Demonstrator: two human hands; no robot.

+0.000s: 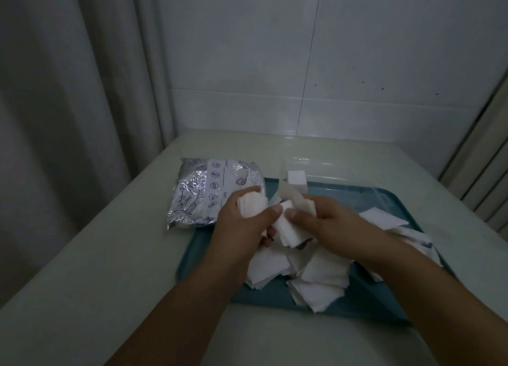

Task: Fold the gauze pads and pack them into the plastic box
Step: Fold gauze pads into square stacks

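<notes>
My left hand [242, 222] grips a stack of folded white gauze pads [251, 206] above the teal tray [192, 258]. My right hand [324, 220] pinches another white gauze pad [290, 232] between thumb and fingers, close against the left hand's stack. Several loose unfolded gauze pads [316, 277] lie scattered on the tray below both hands. The clear plastic box [316, 173] stands at the tray's far side, with a small pile of folded gauze [297, 179] inside it.
A silvery printed plastic bag [209, 189] lies at the tray's far left, partly on the pale table [110, 255]. More gauze [412, 236] lies along the tray's right side. A tiled wall stands behind, a curtain at the left.
</notes>
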